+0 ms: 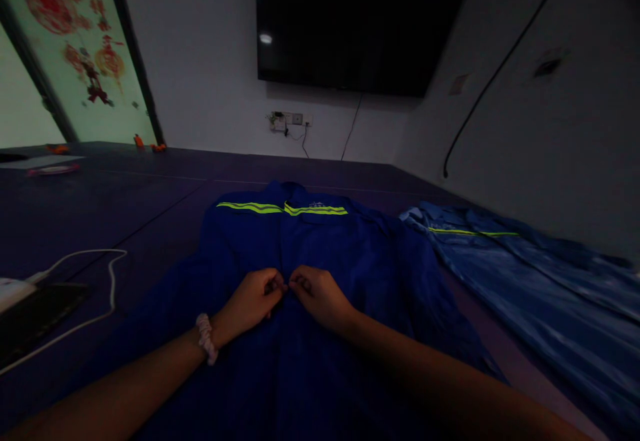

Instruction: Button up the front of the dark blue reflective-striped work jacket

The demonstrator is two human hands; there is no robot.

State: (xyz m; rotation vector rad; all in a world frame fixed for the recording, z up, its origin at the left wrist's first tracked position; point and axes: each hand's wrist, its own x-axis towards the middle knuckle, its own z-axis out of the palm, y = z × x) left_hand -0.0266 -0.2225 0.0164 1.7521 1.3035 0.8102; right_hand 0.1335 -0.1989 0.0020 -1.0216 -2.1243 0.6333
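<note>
A dark blue work jacket (pixel 340 254) lies spread on the floor in front of me, its collar pointing away. A yellow-green reflective stripe (pixel 250 207) crosses its chest. Over the front placket, at the middle of the jacket, my left hand (pixel 260 294) pinches the fabric with thumb and fingertips. My right hand (pixel 317 294) is pinched close beside it, fingertips nearly meeting the left ones on the same front edge. Any button or fastener between the fingers is too dark and small to see. A pale scrunchie (pixel 206 339) circles my left wrist.
Another blue garment (pixel 480 254) with a yellow stripe lies at the right. A phone (pixel 43 317) and a white cable (pixel 113 281) are at the left. Small orange toys (pixel 158 148) sit near the door. A television (pixel 360 24) hangs on the far wall.
</note>
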